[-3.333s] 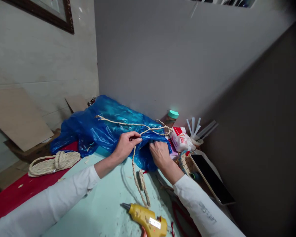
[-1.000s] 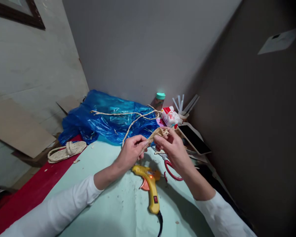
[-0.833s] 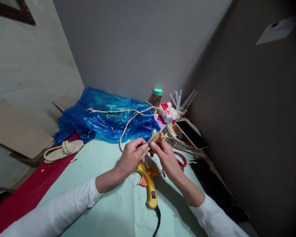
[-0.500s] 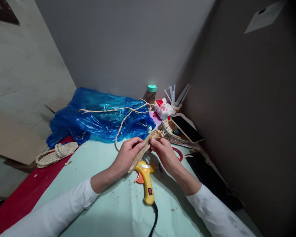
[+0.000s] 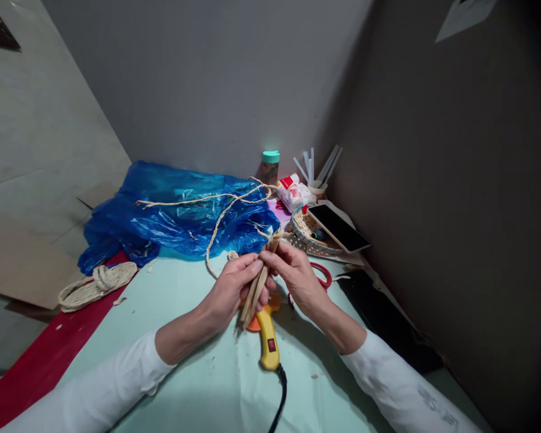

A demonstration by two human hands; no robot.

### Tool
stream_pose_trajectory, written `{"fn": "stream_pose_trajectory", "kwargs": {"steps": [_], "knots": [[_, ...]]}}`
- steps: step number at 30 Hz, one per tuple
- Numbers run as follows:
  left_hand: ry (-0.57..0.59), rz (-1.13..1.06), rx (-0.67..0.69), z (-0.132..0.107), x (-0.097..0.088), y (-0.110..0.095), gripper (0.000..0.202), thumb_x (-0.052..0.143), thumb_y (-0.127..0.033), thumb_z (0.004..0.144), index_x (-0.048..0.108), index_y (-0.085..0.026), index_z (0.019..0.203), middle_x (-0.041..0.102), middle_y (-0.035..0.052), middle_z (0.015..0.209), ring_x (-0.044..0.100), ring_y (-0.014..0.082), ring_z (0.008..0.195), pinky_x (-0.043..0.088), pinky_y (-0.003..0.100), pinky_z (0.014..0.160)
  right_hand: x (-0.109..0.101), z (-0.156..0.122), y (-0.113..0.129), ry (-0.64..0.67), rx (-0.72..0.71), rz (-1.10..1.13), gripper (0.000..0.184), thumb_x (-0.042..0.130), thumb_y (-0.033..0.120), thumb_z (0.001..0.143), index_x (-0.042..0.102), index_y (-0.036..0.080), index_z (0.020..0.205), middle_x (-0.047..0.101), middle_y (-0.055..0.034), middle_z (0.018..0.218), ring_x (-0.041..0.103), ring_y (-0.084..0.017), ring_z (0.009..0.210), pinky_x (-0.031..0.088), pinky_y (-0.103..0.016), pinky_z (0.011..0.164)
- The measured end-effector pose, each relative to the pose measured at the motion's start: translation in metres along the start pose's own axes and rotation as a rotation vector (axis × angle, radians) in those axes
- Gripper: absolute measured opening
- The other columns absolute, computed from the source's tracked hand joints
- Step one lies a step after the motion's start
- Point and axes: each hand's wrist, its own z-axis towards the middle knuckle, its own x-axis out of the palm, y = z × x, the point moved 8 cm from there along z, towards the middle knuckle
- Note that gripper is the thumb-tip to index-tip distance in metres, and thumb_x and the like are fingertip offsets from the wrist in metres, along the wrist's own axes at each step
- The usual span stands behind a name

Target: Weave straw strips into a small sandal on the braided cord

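Note:
Both hands pinch a bundle of flat, tan dried-fibre strips [image 5: 256, 290] above the table. My left hand [image 5: 228, 288] has its fingers closed on the bundle from the left. My right hand [image 5: 294, 276] grips it from the right, nearer the top, where it looks gathered or knotted. The loose ends hang down towards me. Under the strips lies a yellow glue gun [image 5: 268, 343] with an orange trigger, its front part hidden by hands and fibre. A braided straw cord [image 5: 214, 237] runs from behind my left hand up over a blue plastic bag [image 5: 171, 222].
A coiled braid [image 5: 99, 285] lies on the red strip at left. To the right are red-handled scissors [image 5: 322, 275], a woven basket [image 5: 311, 240] with a phone [image 5: 339, 227] across it, and a dark flat object [image 5: 383, 319]. Glue sticks [image 5: 309, 163] and a green-lidded jar [image 5: 270, 165] stand behind.
The fibre bundle has turned more upright, its strips now showing their loose ends in front of the glue gun. My fingers have shifted along it. The view has moved slightly.

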Motion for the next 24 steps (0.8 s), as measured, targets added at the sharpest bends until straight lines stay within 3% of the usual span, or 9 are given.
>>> {"fn": "stream_pose_trajectory", "kwargs": {"steps": [4, 9, 14, 16, 20, 22, 24], "knots": [[0.067, -0.083, -0.065, -0.005, 0.012, 0.004, 0.020, 0.056, -0.033, 0.091, 0.051, -0.016, 0.083, 0.030, -0.0106, 0.054, 0.017, 0.0013, 0.039, 0.011, 0.013, 0.036, 0.003, -0.003, 0.003, -0.043, 0.006, 0.093, 0.022, 0.068, 0.036, 0.083, 0.060, 0.018, 0.074, 0.052, 0.0049, 0.066, 0.045, -0.008, 0.059, 0.037, -0.021, 0.057], [0.115, -0.158, -0.133, -0.013, 0.027, 0.010, 0.024, 0.053, -0.032, 0.091, 0.043, -0.018, 0.074, 0.020, -0.0128, 0.049, 0.007, 0.0032, 0.040, 0.008, 0.015, 0.035, 0.017, -0.013, 0.007, -0.018, 0.155, 0.384, 0.029, 0.070, 0.045, 0.079, 0.064, 0.018, 0.085, 0.062, 0.0014, 0.069, 0.051, -0.009, 0.055, 0.036, -0.020, 0.047], [0.125, -0.086, -0.130, -0.019, 0.039, 0.025, 0.027, 0.051, -0.038, 0.090, 0.040, -0.020, 0.073, 0.021, -0.0127, 0.048, 0.010, 0.0044, 0.039, 0.011, 0.018, 0.037, 0.022, -0.019, 0.017, 0.011, 0.132, 0.403, 0.033, 0.065, 0.037, 0.087, 0.055, 0.018, 0.062, 0.036, 0.0106, 0.039, 0.033, -0.004, 0.035, 0.047, -0.022, 0.061], [0.095, 0.074, -0.035, -0.020, 0.039, 0.026, 0.027, 0.046, -0.041, 0.091, 0.039, -0.021, 0.074, 0.026, -0.0106, 0.051, 0.017, 0.0061, 0.041, 0.018, 0.020, 0.040, 0.020, -0.022, 0.015, -0.035, 0.159, 0.389, 0.040, 0.066, 0.036, 0.085, 0.048, 0.018, 0.055, 0.030, 0.0118, 0.039, 0.026, -0.003, 0.034, 0.049, -0.022, 0.064], [-0.015, 0.557, 0.202, -0.024, 0.037, 0.010, 0.025, 0.040, -0.030, 0.093, 0.041, -0.019, 0.070, 0.043, -0.0017, 0.067, 0.036, 0.0114, 0.059, 0.032, 0.025, 0.054, 0.020, -0.025, 0.011, -0.056, 0.229, 0.424, 0.045, 0.066, 0.039, 0.083, 0.039, 0.021, 0.051, 0.023, 0.0115, 0.040, 0.022, -0.005, 0.035, 0.049, -0.023, 0.060], [-0.026, 0.620, 0.246, -0.026, 0.038, 0.003, 0.026, 0.039, -0.029, 0.092, 0.041, -0.019, 0.069, 0.044, -0.0004, 0.068, 0.038, 0.0123, 0.061, 0.033, 0.026, 0.056, 0.021, -0.024, 0.010, -0.037, 0.264, 0.497, 0.044, 0.066, 0.037, 0.083, 0.040, 0.021, 0.051, 0.022, 0.0108, 0.041, 0.025, -0.006, 0.038, 0.050, -0.023, 0.062], [-0.006, 0.510, 0.194, -0.025, 0.037, 0.003, 0.027, 0.039, -0.032, 0.093, 0.042, -0.019, 0.069, 0.039, -0.0027, 0.063, 0.034, 0.0109, 0.055, 0.029, 0.025, 0.051, 0.021, -0.022, 0.009, -0.028, 0.292, 0.578, 0.039, 0.070, 0.035, 0.080, 0.044, 0.020, 0.055, 0.023, 0.0103, 0.045, 0.026, -0.007, 0.042, 0.051, -0.023, 0.066]]}}
